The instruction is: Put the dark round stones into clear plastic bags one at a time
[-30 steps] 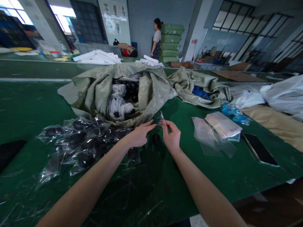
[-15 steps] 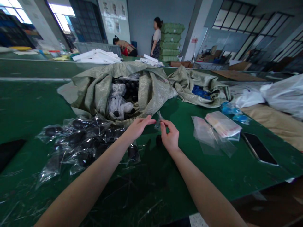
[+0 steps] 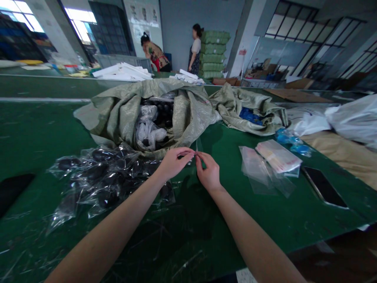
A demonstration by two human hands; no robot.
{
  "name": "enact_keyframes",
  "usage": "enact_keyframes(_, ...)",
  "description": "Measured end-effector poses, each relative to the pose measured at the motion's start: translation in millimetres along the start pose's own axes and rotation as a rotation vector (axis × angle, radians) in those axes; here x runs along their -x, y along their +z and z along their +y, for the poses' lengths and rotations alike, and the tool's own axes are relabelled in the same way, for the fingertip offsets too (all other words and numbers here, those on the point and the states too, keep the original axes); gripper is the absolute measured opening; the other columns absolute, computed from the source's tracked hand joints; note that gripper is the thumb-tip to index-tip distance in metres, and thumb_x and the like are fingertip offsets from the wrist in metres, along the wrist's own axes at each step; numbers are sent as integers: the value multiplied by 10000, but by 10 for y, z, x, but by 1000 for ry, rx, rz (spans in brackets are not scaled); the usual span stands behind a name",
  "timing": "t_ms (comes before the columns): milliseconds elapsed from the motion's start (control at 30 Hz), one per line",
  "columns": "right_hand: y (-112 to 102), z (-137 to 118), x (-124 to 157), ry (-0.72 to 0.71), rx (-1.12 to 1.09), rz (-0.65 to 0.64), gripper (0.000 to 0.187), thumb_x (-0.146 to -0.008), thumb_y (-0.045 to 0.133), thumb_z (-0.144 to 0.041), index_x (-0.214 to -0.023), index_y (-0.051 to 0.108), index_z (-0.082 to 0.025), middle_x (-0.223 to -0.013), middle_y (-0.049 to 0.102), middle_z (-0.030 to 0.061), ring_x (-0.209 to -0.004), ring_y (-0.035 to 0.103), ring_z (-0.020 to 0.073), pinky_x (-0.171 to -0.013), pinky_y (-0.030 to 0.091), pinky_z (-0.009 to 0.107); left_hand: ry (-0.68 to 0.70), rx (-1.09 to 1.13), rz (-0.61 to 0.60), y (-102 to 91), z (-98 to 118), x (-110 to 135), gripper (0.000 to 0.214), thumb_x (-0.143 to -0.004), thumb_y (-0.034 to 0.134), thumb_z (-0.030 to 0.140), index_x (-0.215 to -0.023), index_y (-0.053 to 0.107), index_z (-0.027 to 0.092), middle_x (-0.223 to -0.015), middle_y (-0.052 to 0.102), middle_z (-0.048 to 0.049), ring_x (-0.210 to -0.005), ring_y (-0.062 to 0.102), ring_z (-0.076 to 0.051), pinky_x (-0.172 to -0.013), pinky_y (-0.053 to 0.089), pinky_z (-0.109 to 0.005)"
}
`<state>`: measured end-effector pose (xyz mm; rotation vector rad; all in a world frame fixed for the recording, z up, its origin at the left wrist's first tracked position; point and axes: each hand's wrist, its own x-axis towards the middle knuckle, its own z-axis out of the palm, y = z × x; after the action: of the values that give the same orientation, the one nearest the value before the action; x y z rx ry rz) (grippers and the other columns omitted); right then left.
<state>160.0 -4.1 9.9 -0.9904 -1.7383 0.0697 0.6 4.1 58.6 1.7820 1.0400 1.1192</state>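
Facing a grey wall (image 3: 176, 35), the scratched green table (image 3: 279, 220) bears bagged items (image 3: 108, 197).

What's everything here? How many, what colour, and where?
Table: one, green, underneath.
Bagged things: many, black in clear plastic, front left.
Large sack: one, greyish, behind them, black things inside.
Smaller sack: one, greyish, right of it, blue stuff inside.
Flat bags: several, clear, right.
Phone: one, dark screen, beside flat bags.
Wrapped things: a few, blue, by smaller sack.
Flat object: one, black, left edge.
White plastic: some, white, far right.
Strips: two heaps, white, back.
Bales: one stack, green, back.
People: two, mixed colours, back.
Left hand: one, bare, grip on small clear bag.
Right hand: one, bare, grip on same bag.
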Motion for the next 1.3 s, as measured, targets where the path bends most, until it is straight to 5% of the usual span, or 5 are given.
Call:
enact_keyframes(267, 25, -14, 12, 41, -27, -18, 232, -911, 523, -226, -1070, 686, -182, -1065, 719, 105, -1004, 677, 208, -914, 552, 378, 115, -216, 74, 59, 28, 30, 147, -850, 595, 261, -911, 709, 192, -916, 742, -24, -826, 682, -160, -796, 521, -288)
enact_keyframes(467, -25, -51, -12, 176, 71, 101, 216, -911, 492, -212, -909, 702, -160, -883, 735, 85, -791, 691, 179, -736, 562, 304, 162, -433, 240, 134, 58, 90, 123, -853, 576, 270, -800, 646, 184, -764, 706, -23, -692, 657, -148, -679, 490, -259)
enact_keyframes(700, -174, -243, -34, 44, 268, 0, 208, -918, 514, -228, -783, 653, -152, -716, 658, 57, -635, 606, 138, -577, 453, 236, 277, -789, 264, 281, 215, 227, 155, -868, 506, 204, -715, 531, 196, -662, 608, -8, -653, 589, -156, -699, 421, -304)
enact_keyframes(967, -252, -300, -65, 38, 414, 22, 219, -894, 539, -209, -679, 556, -175, -635, 567, 21, -554, 502, 117, -528, 372, 246, 228, -795, 405, 254, 289, 243, 192, -839, 501, 192, -661, 430, 208, -594, 511, 15, -558, 494, -131, -583, 352, -276)
enact_keyframes(1300, -341, -319, -91, 18, 382, 15, 187, -877, 557, -173, -691, 537, -180, -634, 537, 11, -574, 485, 119, -544, 366, 262, 173, -729, 389, 239, 319, 239, 204, -841, 499, 207, -653, 420, 208, -579, 467, 27, -532, 460, -113, -543, 351, -250)
